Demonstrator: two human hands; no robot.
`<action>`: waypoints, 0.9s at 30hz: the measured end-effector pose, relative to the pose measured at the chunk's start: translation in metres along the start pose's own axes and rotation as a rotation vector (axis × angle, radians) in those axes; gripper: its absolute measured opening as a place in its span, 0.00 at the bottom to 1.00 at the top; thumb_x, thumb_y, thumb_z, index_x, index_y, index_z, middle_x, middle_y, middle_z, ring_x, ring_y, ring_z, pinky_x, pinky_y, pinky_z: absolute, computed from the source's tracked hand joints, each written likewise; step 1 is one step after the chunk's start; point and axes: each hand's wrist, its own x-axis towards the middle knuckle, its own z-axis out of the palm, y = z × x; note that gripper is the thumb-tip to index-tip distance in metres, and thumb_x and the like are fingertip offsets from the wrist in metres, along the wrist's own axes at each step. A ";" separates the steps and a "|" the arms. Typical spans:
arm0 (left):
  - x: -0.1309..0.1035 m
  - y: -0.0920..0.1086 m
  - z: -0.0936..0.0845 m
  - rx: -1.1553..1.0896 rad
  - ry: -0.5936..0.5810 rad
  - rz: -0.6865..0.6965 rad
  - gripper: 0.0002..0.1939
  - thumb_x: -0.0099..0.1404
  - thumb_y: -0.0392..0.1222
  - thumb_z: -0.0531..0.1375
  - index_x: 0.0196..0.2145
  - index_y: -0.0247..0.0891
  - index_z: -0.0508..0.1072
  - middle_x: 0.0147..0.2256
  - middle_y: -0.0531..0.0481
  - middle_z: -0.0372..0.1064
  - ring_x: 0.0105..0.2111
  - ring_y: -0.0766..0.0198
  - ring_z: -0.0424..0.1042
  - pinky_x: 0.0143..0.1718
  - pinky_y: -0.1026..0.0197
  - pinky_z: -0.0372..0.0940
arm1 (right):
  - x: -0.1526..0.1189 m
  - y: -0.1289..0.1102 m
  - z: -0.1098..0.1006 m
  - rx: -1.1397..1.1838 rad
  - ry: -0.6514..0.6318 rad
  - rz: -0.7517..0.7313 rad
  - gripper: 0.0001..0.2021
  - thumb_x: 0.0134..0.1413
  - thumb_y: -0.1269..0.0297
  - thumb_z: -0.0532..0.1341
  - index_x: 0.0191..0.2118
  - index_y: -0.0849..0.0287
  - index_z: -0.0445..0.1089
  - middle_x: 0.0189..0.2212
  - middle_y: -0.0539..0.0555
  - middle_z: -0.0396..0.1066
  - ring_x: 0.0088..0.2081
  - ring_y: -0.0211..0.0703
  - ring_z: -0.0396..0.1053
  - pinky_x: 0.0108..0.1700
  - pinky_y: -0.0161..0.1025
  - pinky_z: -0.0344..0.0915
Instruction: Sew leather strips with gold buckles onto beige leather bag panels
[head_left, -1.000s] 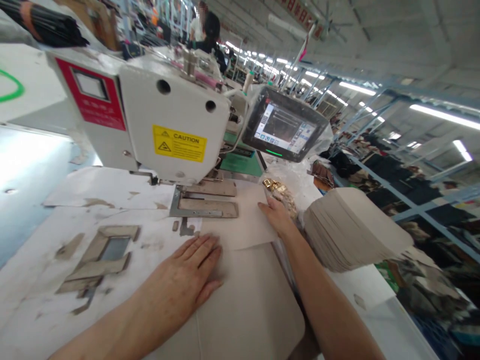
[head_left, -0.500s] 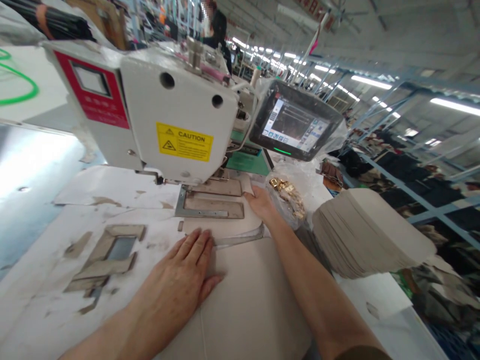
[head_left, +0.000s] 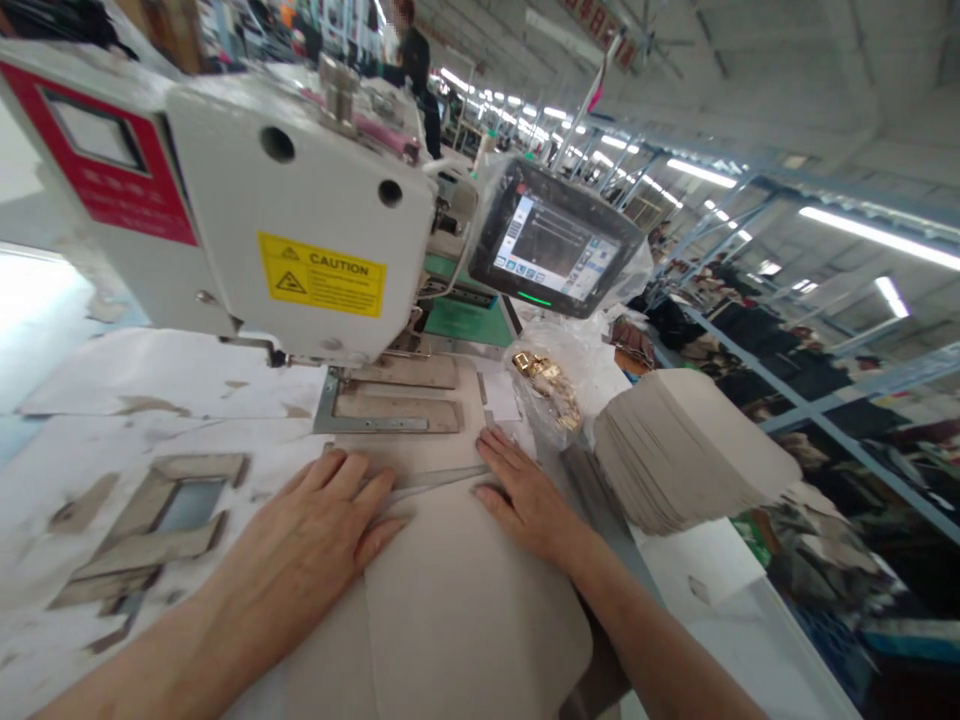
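Observation:
My left hand [head_left: 322, 520] lies palm down on the left edge of a beige panel, its fingertips near the metal clamp frame. On the right, my right hand [head_left: 529, 500] rests with fingers stretched at the panel's right edge. One beige panel [head_left: 409, 458] sits under the clamp frame [head_left: 375, 424] of a sewing machine [head_left: 292, 200]. Nearer to me a second large beige panel [head_left: 465, 600] spreads out below both hands. The needle area is mostly hidden behind the machine head.
A tablet-like control screen [head_left: 555, 240] stands right of the machine head. Gold metal buckles [head_left: 551, 385] lie in a clear plastic bag. A thick stack of beige panels [head_left: 690, 450] is at the right. Taped cardboard pieces [head_left: 161, 520] surround a small opening at left.
My right hand has drawn back toward me from the far right corner beside the clamp to the panel's right edge. My left hand stays on the panel. The view has shifted right.

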 end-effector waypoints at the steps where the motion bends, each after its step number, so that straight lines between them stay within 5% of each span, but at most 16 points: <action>1: 0.001 0.000 -0.001 0.003 -0.006 -0.005 0.16 0.69 0.53 0.54 0.43 0.42 0.76 0.41 0.44 0.71 0.44 0.47 0.69 0.46 0.46 0.65 | -0.004 -0.004 0.002 -0.016 -0.001 0.004 0.27 0.67 0.60 0.55 0.66 0.70 0.60 0.67 0.69 0.55 0.70 0.57 0.50 0.68 0.59 0.53; 18: 0.004 0.005 0.003 0.052 -0.046 -0.051 0.17 0.69 0.51 0.52 0.36 0.40 0.75 0.36 0.43 0.70 0.41 0.46 0.69 0.44 0.43 0.65 | -0.003 -0.015 0.003 0.092 0.211 -0.032 0.12 0.62 0.67 0.60 0.50 0.62 0.69 0.48 0.63 0.70 0.53 0.53 0.66 0.58 0.52 0.65; 27: 0.024 0.013 -0.017 0.077 -0.159 -0.086 0.19 0.64 0.48 0.48 0.35 0.39 0.77 0.36 0.37 0.74 0.39 0.44 0.74 0.39 0.45 0.71 | -0.003 -0.011 0.007 0.139 0.302 -0.048 0.09 0.60 0.66 0.61 0.45 0.60 0.71 0.43 0.60 0.72 0.47 0.51 0.69 0.53 0.48 0.67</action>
